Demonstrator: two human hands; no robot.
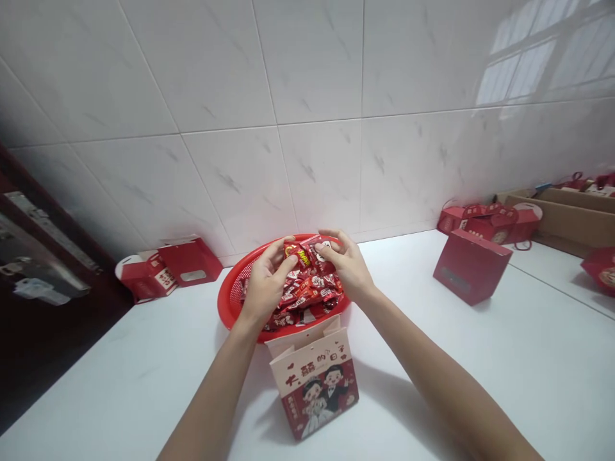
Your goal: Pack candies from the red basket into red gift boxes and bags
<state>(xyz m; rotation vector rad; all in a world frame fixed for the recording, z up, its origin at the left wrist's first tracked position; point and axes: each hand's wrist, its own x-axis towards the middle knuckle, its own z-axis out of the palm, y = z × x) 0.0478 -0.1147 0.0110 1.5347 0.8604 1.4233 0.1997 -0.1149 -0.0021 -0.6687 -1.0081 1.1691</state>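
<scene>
From where I stand, both hands are over the red plastic basket (pixel 225 308), above the heap of wrapped sweets (pixel 307 296) inside it. The left hand (pixel 268 276) comes in from the left with thumb and fingers bent close together, pinching a red packet with yellow lettering (pixel 298 255). The right hand (pixel 346 264), facing it, is curled in much the same way, its thumb pressing on a red packet with a white cartoon figure (pixel 323 253). The two packets sit side by side between the hands, right at the fingertips; whether their edges are joined I cannot tell.

On the near side of the basket, between the two forearms and below the hands, a gift box (pixel 321 394) stands with its top open, a cartoon couple printed on its front. It is close against the basket's near rim; I can't make out whether they touch.

Well off to the right on the white tabletop (pixel 394 410) stands a plain red box (pixel 473 267) with a window, and beyond it a cluster of red boxes (pixel 490 223) beside a brown carton (pixel 560 227). Left of the basket, near the tiled wall (pixel 317 160), are a windowed red box (pixel 192 261) and a rounded-flap box (pixel 148 276).
</scene>
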